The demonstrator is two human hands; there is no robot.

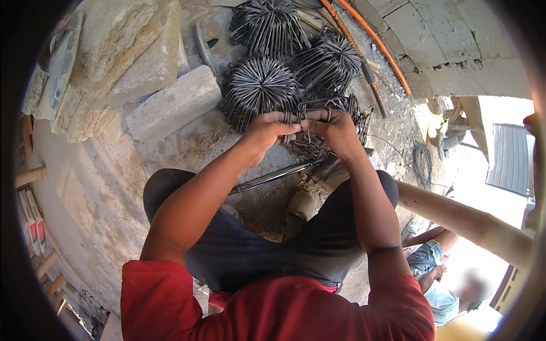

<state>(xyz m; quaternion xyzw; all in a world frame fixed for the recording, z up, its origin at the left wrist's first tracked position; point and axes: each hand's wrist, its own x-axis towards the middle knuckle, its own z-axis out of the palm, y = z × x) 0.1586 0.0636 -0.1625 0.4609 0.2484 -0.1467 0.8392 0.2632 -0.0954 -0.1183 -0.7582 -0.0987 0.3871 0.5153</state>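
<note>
My left hand (265, 134) and my right hand (336, 131) meet in front of me, both with fingers curled closed. Between them are thin bent steel rods (304, 121), which look like rebar stirrups; the fingers hide much of their shape. Just beyond my left hand stands a round bundle of bent steel rods (263, 82). A second bundle (269, 27) lies behind it, and a third (334, 55) to its right. Under and around my right hand is a loose pile of bent rods (310, 146). Straight metal bars (276, 176) lie nearer, before my knees.
Rough stone blocks (173, 103) are stacked at the left. Orange rods (380, 44) lean at the far right, near a wall (455, 71). A thick bamboo pole (466, 219) runs beside my right knee. Another person (432, 264) sits at the lower right.
</note>
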